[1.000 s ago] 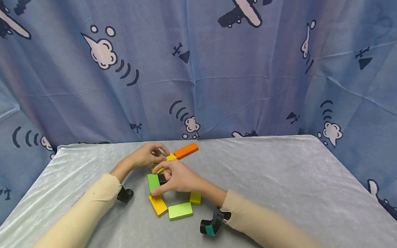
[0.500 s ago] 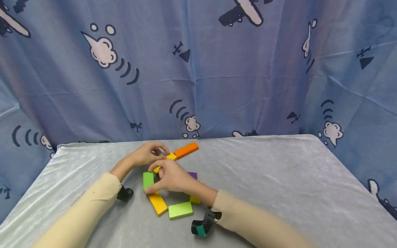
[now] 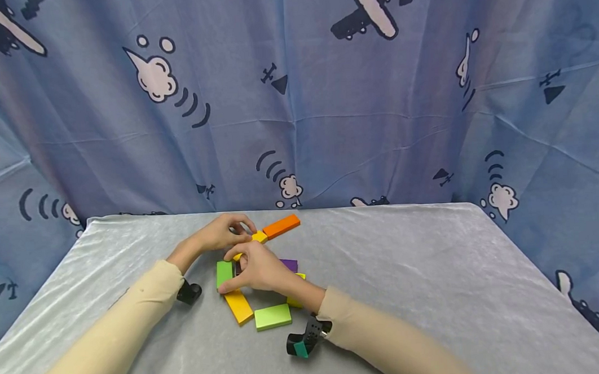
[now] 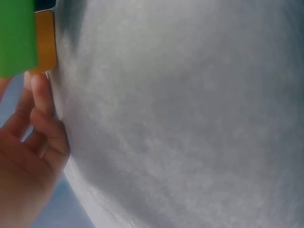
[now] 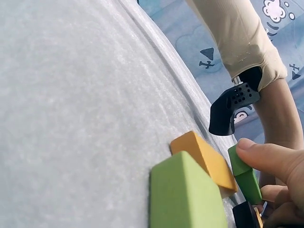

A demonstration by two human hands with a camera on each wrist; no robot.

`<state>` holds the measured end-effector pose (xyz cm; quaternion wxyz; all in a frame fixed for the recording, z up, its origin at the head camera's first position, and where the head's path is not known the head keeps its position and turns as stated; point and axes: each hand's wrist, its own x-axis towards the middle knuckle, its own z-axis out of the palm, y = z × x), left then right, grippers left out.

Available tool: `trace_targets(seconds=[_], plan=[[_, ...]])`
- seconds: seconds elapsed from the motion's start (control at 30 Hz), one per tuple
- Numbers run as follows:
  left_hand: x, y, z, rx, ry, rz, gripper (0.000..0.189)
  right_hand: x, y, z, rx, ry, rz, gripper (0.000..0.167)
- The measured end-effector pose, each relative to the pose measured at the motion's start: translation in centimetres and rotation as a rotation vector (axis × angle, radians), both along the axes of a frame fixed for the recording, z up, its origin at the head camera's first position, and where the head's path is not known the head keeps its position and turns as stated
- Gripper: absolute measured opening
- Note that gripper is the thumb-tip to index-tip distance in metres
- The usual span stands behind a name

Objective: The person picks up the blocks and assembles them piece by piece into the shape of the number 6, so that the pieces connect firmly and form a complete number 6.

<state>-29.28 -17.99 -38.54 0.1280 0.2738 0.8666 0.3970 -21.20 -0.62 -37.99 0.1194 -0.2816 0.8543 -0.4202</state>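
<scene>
In the head view, my right hand (image 3: 260,266) holds a green block (image 3: 224,275) between thumb and fingers. This block stands at the left of a ring of blocks, against an orange-yellow block (image 3: 239,307); a black block (image 5: 243,216) is beside it in the right wrist view. My left hand (image 3: 223,234) pinches a yellow block (image 3: 260,236) at the back, thumb on the near side and fingers behind. The right hand partly covers that yellow block. In the left wrist view, fingers of the left hand (image 4: 33,152) meet the block's end, below the green block (image 4: 18,38).
A light green block (image 3: 273,317) lies at the ring's front, with another yellow block (image 3: 295,302) and a purple block (image 3: 290,265) on its right. Behind them an orange block (image 3: 282,226) points toward the back edge. Grey cloth (image 3: 412,294) covers the table; a blue curtain (image 3: 295,97) hangs behind.
My right hand has moved a little left with the green block, bringing the purple block into sight. The left hand has stayed in place at the yellow block.
</scene>
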Motion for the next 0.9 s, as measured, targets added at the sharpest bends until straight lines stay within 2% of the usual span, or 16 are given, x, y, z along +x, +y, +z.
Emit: trace_targets(seconds=[0.57,0.9], plan=[[-0.03,0.08,-0.06,-0.013,0.001,0.015,0.016,-0.04,-0.41,0.01,0.032,-0.005,-0.019,0.056],[-0.06,0.08,-0.14,-0.013,-0.005,0.021,0.016,0.19,-0.58,-0.12,0.088,0.004,-0.047,0.057]])
